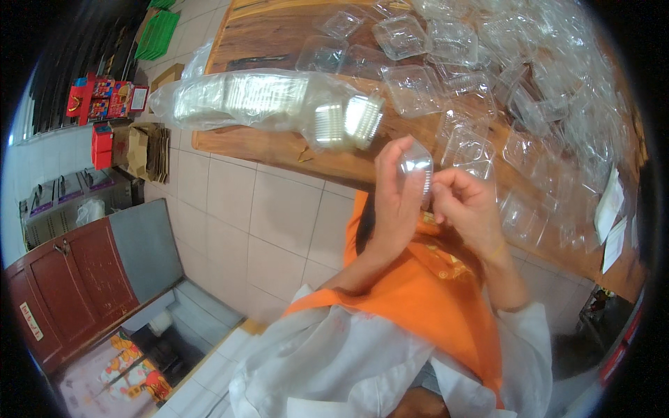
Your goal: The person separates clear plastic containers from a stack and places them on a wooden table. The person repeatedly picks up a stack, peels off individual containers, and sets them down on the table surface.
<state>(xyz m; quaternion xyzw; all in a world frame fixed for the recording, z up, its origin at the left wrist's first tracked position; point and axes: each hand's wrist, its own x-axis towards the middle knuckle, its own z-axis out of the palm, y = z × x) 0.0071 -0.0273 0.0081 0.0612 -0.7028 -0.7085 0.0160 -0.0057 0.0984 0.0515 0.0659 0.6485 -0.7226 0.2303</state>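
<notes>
My left hand [394, 196] holds a small clear plastic clamshell container [416, 161] upright over the near edge of the wooden table. My right hand [465, 201] is at the container's right side with its fingers curled; whether it pinches the container's edge I cannot tell. Beyond my left hand, a long clear plastic bag [209, 102] lies on the table, with stacked clear containers [349, 123] at its open end. Loose clear containers [413, 89] are spread past my hands, and a large heap of them [564, 68] covers the far right.
The wooden table's near edge [272, 149] runs before me. White papers [611, 219] lie at its right end. On the left are flattened cardboard [149, 151], red boxes [112, 99], green crates [158, 35] and a reddish-brown wooden door [73, 292] above the tiled floor [235, 204].
</notes>
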